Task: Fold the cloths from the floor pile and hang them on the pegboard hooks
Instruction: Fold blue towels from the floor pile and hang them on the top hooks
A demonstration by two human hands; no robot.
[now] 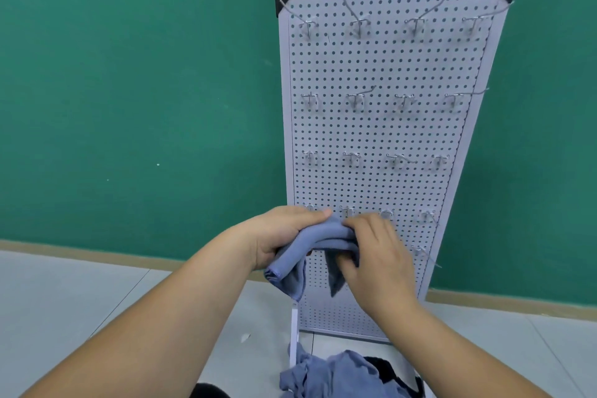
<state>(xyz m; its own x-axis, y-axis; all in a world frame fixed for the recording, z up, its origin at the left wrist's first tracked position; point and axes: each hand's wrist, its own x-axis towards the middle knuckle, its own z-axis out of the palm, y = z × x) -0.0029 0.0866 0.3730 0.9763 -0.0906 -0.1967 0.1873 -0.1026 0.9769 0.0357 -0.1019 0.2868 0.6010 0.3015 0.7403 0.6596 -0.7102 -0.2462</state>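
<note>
head | left grip (284, 233) + right grip (378, 255) both clutching part-folded blue cloth (326, 236), held before pegboard (381, 126) lower rows | visible hooks (355, 97) bare, nothing hung | pile (336, 375) on floor (97, 300) at board foot

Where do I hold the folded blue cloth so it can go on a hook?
Grip the folded blue-grey cloth along its thick top fold, one hand at each end, coming in from the sides. The left hand and right hand hold it so now: loose corners hang below, and the middle of the fold is bare for a silver metal hook.
</note>
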